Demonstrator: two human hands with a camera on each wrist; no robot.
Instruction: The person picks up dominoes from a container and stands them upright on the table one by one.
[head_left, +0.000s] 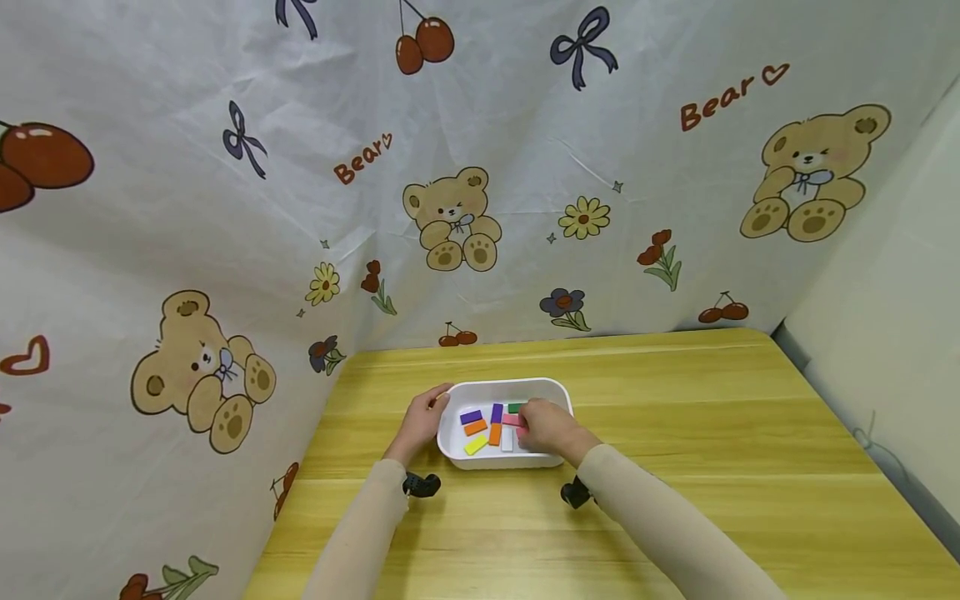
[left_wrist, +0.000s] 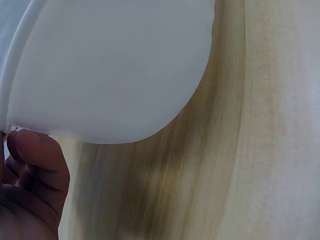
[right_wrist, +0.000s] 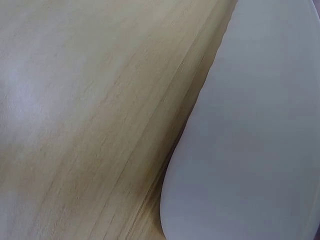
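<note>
The left hand (head_left: 422,422) pinches the smooth, round-cornered white tray (head_left: 495,462) at its left rim; the right hand (head_left: 553,429) bends over flat rectangular blocks (head_left: 495,434), whether gripping one I cannot tell.

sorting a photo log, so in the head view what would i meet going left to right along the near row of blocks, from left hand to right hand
left hand → yellow block → nearer orange block → white block → right hand
</note>
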